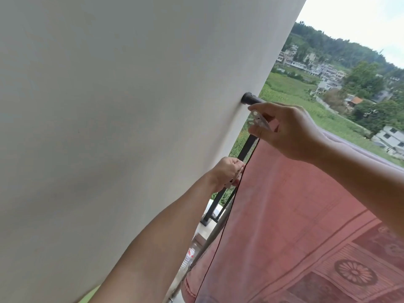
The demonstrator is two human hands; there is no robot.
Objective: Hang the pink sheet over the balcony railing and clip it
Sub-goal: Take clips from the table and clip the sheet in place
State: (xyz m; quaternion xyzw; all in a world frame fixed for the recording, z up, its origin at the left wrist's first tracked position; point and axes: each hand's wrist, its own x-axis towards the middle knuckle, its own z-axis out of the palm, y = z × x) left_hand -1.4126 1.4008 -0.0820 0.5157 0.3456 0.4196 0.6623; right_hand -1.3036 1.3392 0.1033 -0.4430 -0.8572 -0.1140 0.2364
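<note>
Clip [260,120] held ready where railing [249,99] meets wall [109,106].
The sheet [295,204] is already draped over the railing and hangs down close to the wall. The clip is pinched between thumb and fingers of the right hand [290,132], seemingly so it can be pressed onto the top corner. The sheet's side edge is gripped lower down by the left hand [227,173], probably to keep it taut; something small and white there cannot be made out.

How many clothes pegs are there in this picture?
1 plainly: a pale peg pinched in the right hand at the wall end of the railing. The curled left hand below may hide more.
</note>
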